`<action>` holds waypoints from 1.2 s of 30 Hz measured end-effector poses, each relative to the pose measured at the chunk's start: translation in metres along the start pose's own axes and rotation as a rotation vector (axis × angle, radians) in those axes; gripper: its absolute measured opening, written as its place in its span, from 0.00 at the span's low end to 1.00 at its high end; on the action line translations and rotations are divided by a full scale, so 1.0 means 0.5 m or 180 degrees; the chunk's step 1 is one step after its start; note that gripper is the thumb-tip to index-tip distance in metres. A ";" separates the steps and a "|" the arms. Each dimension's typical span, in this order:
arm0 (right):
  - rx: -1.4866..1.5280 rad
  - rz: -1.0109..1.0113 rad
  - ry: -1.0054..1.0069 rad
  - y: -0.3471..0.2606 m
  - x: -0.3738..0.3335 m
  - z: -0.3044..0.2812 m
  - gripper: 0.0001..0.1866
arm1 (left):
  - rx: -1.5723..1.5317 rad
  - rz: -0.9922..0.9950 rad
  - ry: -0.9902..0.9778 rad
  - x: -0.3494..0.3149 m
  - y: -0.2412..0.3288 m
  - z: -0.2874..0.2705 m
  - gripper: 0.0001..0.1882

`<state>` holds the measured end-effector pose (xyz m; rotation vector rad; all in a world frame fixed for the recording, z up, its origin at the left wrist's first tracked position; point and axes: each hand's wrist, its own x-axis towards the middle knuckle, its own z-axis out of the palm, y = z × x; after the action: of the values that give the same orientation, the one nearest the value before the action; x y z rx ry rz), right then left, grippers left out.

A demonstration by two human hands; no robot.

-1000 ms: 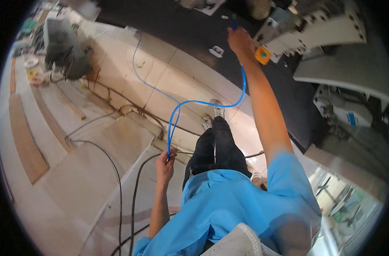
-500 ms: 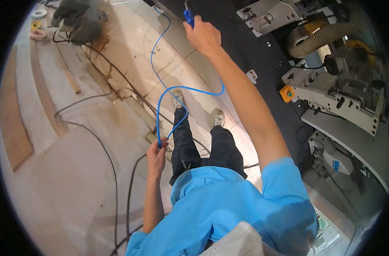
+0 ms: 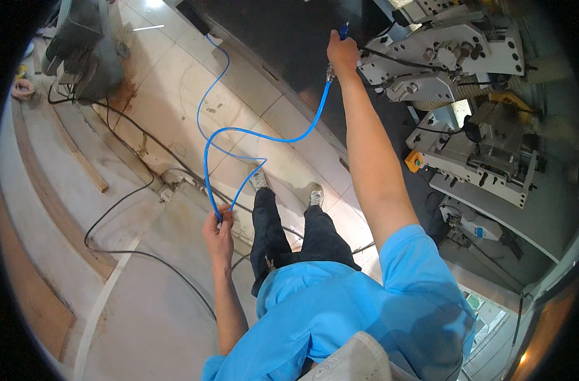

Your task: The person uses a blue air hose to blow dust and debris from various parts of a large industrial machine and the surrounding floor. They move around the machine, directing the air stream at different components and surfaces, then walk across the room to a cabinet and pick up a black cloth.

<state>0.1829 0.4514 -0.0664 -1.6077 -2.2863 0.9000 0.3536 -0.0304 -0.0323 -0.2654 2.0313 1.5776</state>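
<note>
My right hand [image 3: 343, 52] is stretched far forward, closed around a blue air blow gun [image 3: 344, 30] whose top shows above the fingers. A metal fitting [image 3: 330, 72] below the hand joins the gun to a blue air hose [image 3: 264, 135]. The hose sweeps left in a wide curve and comes down to my left hand [image 3: 218, 230]. There the fingers pinch a bend of it, near my left thigh. From the left hand the hose doubles back forward and runs to the edge of a dark surface. The gun's nozzle is not clearly visible.
Machine assemblies with pale metal plates [image 3: 442, 57] stand beside my right hand on the dark bed [image 3: 283, 32]. An orange box with a green button [image 3: 414, 161] sits on the machine. Black cables [image 3: 137, 253] and wooden strips [image 3: 83, 155] lie on the left.
My right hand has moved right with the air blow gun, over toward the machine plates. My left hand, still on the hose, has shifted slightly left. The view has turned rightward.
</note>
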 end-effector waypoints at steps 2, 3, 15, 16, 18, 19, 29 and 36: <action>-0.0047 -0.0331 0.0133 -0.033 0.019 -0.007 0.32 | 0.0000 0.0005 -0.0084 0.025 0.019 -0.004 0.08; -0.0052 -0.0477 0.0163 -0.054 0.029 -0.010 0.32 | -0.0052 0.0001 -0.0111 0.034 0.026 -0.006 0.08; 0.0364 0.0725 0.0148 -0.044 0.060 0.005 0.31 | 0.0009 0.0138 -0.0285 0.084 0.049 -0.029 0.08; 0.0427 0.0812 0.0131 -0.037 0.065 0.004 0.31 | 0.0015 0.0168 -0.0293 0.085 0.051 -0.031 0.08; 0.0502 0.1015 0.0145 -0.024 0.071 -0.003 0.30 | 0.0102 0.0188 -0.0271 0.088 0.051 -0.035 0.08; 0.0460 0.0951 0.0188 -0.020 0.073 -0.007 0.30 | 0.0145 0.0234 -0.0270 0.089 0.051 -0.036 0.08; 0.0240 0.0172 -0.0040 0.079 -0.065 -0.041 0.31 | 0.0279 0.0333 -0.0489 0.093 0.040 -0.030 0.09; -0.0240 0.0664 -0.0761 0.406 -0.297 -0.170 0.32 | 0.1265 0.0569 -0.0817 0.053 0.023 0.007 0.08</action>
<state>0.4404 0.3925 -0.0916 -1.8913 -2.3631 1.1218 0.3271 -0.0191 -0.0373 0.2606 2.1474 1.1940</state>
